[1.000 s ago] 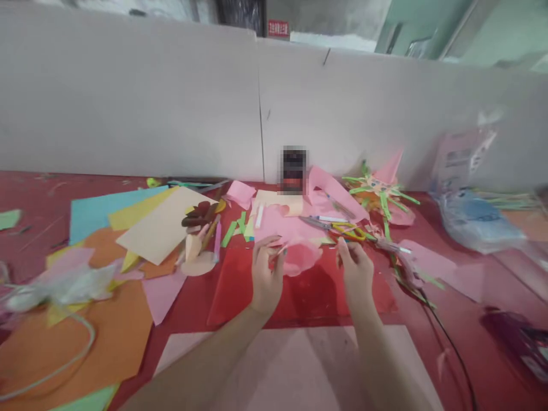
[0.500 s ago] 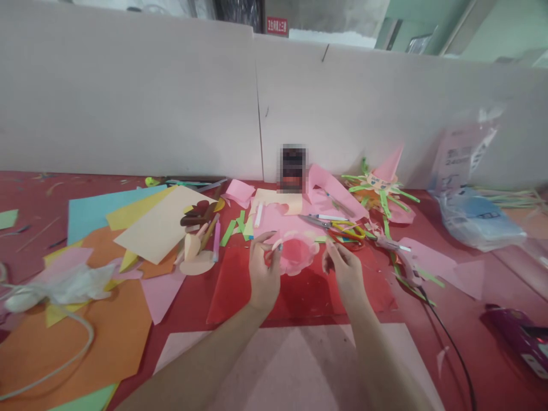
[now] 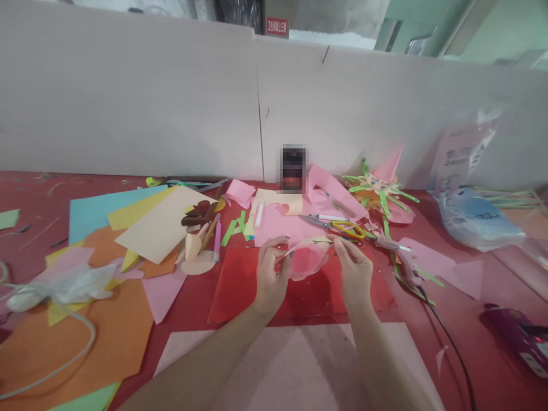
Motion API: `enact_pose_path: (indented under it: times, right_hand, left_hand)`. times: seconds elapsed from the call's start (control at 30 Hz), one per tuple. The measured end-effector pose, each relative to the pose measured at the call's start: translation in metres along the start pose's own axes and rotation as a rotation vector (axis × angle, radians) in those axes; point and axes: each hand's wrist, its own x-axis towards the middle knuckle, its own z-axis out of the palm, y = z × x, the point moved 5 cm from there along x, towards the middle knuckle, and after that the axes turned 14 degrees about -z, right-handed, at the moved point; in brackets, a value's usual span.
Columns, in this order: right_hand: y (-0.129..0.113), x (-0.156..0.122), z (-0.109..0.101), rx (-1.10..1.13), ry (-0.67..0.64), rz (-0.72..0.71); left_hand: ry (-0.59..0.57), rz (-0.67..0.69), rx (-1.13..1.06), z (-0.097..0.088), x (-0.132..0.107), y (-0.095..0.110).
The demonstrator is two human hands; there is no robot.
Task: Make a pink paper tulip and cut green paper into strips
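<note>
Two bare hands sit apart over the red mat [image 3: 240, 285], with a rounded pink paper piece [image 3: 307, 264] between them. The left hand [image 3: 270, 277] pinches its left side between thumb and fingers; the right hand [image 3: 356, 268] has thumb and fingertip pinched on the right end of a pale pink strip [image 3: 305, 244] along the upper edge. Whether strip and piece are joined, I cannot tell. The left grip is best kept as a steady anchor and the strip only lightly taut, since thin paper would probably crease or tear under a hard pull. Small fingertip shifts should guide the edge better than wrist turns, especially with scissors [image 3: 349, 229] lying just beyond the right hand.
</note>
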Motion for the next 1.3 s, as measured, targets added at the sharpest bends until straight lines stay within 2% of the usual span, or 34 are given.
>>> enact_pose_path:
  times: [0.1,0.17,0.27,0.4,0.53,0.63,0.7,0.77,0.83,0.9,0.93,1.0,1.07,1.13,1.17,1.23,1.27,1.3]
  right_hand:
    - [0.003,0.0,0.006,0.051,-0.099,0.024]
    - [0.003,0.001,0.008,0.074,-0.114,0.003]
    - [0.002,0.001,0.007,0.068,-0.085,-0.018]
    - [0.008,0.0,0.005,0.073,-0.028,0.047]
    - [0.015,0.003,-0.005,0.078,0.048,0.065]
    - [0.013,0.012,-0.015,-0.012,0.083,0.018]
    - [0.007,0.025,-0.019,-0.143,0.032,-0.042]
    - [0.0,0.048,-0.02,-0.273,-0.078,-0.102]
    - [-0.008,0.079,-0.021,-0.34,-0.169,-0.16]
    - [-0.022,0.113,-0.025,-0.38,-0.188,-0.216]
    - [-0.033,0.128,-0.028,-0.405,-0.165,-0.249]
    - [-0.064,0.15,-0.035,-0.453,-0.032,-0.345]
    - [-0.101,0.153,-0.038,-0.406,0.131,-0.498]
    - [-0.138,0.135,-0.041,-0.355,0.434,-0.776]
    - [-0.147,0.12,-0.04,-0.343,0.573,-0.889]
    - [-0.144,0.099,-0.03,-0.405,0.666,-0.94]
    - [-0.132,0.099,-0.015,-0.531,0.433,-0.896]
    - [-0.11,0.101,0.006,-0.671,0.067,-0.801]
  left_hand:
    - [-0.011,0.005,0.004,0.001,0.0,0.0]
    - [-0.019,-0.002,0.007,0.002,0.0,-0.001]
    - [-0.043,-0.01,0.003,0.003,-0.001,-0.002]
    - [-0.063,-0.037,-0.022,0.004,0.0,-0.004]
    - [-0.032,-0.083,-0.06,0.002,0.003,-0.008]
    - [-0.022,-0.131,-0.091,0.002,0.006,-0.012]
    - [-0.015,-0.169,-0.111,0.002,0.006,-0.014]
    - [-0.015,-0.197,-0.124,0.002,0.007,-0.015]
    - [-0.013,-0.212,-0.125,0.003,0.007,-0.016]
    - [-0.009,-0.223,-0.12,0.003,0.008,-0.016]
    - [-0.006,-0.228,-0.119,0.003,0.008,-0.016]
    - [-0.005,-0.235,-0.126,0.003,0.009,-0.016]
    - [-0.007,-0.242,-0.139,0.003,0.008,-0.017]
    - [-0.01,-0.251,-0.152,0.003,0.007,-0.017]
    - [-0.011,-0.257,-0.158,0.003,0.007,-0.017]
    - [-0.021,-0.27,-0.169,0.004,0.007,-0.019]
    - [-0.023,-0.277,-0.173,0.004,0.006,-0.019]
    - [-0.023,-0.283,-0.175,0.005,0.006,-0.02]
